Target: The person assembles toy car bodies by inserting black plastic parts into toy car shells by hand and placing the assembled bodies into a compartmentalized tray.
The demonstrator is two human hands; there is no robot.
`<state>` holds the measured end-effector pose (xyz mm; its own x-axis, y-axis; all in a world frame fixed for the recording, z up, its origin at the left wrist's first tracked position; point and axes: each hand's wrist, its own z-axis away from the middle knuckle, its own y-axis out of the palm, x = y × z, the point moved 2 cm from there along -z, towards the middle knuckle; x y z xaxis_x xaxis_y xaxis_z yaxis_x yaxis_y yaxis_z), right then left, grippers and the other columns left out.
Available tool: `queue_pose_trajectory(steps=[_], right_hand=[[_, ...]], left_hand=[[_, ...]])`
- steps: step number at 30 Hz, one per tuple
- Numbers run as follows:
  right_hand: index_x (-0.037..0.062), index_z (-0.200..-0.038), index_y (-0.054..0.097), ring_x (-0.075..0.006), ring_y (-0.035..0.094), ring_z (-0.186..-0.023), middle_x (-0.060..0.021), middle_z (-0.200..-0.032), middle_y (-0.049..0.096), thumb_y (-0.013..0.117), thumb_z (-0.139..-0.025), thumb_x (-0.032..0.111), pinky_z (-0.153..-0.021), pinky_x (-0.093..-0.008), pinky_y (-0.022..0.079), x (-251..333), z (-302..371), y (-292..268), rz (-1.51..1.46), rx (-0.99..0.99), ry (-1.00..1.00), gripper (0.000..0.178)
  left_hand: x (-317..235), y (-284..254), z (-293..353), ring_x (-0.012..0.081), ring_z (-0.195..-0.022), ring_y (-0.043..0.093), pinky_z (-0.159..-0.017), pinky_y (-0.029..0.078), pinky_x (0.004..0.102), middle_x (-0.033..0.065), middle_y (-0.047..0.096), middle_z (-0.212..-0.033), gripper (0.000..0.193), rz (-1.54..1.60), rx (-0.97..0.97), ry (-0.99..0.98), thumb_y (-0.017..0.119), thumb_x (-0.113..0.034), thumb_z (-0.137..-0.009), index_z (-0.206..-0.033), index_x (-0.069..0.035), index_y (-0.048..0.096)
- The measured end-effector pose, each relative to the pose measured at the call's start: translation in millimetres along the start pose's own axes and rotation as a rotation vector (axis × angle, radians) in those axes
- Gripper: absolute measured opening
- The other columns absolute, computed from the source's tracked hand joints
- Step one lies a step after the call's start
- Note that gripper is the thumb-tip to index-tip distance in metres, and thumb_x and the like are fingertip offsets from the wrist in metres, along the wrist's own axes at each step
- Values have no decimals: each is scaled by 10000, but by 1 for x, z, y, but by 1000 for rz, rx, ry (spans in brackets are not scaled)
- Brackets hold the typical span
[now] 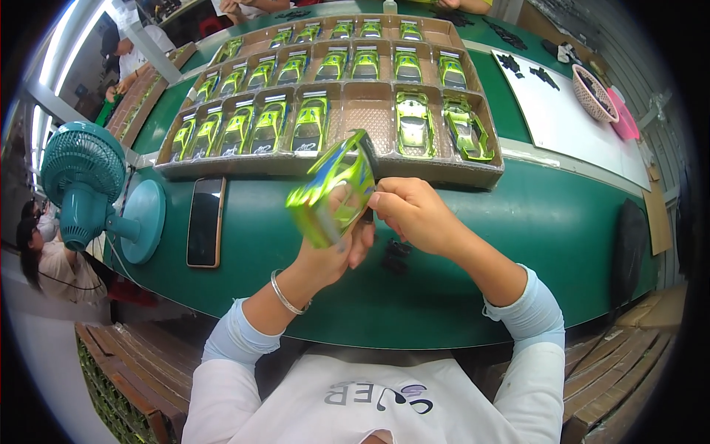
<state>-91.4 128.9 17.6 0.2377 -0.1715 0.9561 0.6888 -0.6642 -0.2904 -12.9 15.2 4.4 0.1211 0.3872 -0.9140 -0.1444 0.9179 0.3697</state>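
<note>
Clenching a green toy car body (331,198) — both hands' grip — before tray (444,174), phone (205,220).

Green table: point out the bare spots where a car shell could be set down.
Bare green table lies right of the right hand, below the cardboard tray. A narrower strip runs between the phone and the left hand. Crowded: the tray's compartments, except one empty one, and the fan corner.

You hold one glossy lime-green toy car body (334,194). Before you, one brown cardboard tray (473,175) carries about twenty more green car bodies (414,123) in three rows. You also have one dark phone (205,220), one teal fan (85,185) and one pink woven basket (595,94).
</note>
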Motion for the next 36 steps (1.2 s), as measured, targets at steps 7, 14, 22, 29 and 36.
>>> queue_pose_trajectory(steps=[7,14,22,29,36], right_hand=[[-44,-691,514,-130,495,-462,-75,-580,545,435,-819,188,-473,-287,409,-4,-1,6,-324,44,204,277],[-66,-673,513,-157,562,-504,-111,-578,559,408,-782,102,-510,-290,438,-4,1,8,-277,12,83,227],[-60,-662,513,-170,573,-494,-124,-571,564,417,-772,91,-485,-294,448,-18,5,20,-251,-151,-22,210],[-15,-613,484,-289,525,-440,-167,-504,505,448,-765,128,-458,-354,427,13,3,-9,102,-132,-158,211],[5,-652,527,-293,521,-463,-141,-513,519,490,-783,186,-475,-394,406,15,7,-7,647,-167,-241,226]], left_hand=[[-3,0,-3,43,-466,387,-400,289,183,-2,460,-617,102,95,182,-50,490,-158,-868,-886,-59,476],[0,-1,-2,51,-469,417,-408,316,187,7,493,-633,118,34,156,-50,520,-182,-855,-850,-66,501],[14,1,4,37,-397,317,-351,252,162,8,468,-578,74,-6,36,-9,525,-149,-851,-849,-81,496],[-5,-17,-10,259,-854,569,-700,470,363,173,559,-945,509,310,490,-154,423,-462,-841,-1106,-30,466],[-14,-13,-4,342,-1041,493,-925,345,495,215,435,-1183,608,374,525,-101,450,-346,-801,-1247,38,300]])
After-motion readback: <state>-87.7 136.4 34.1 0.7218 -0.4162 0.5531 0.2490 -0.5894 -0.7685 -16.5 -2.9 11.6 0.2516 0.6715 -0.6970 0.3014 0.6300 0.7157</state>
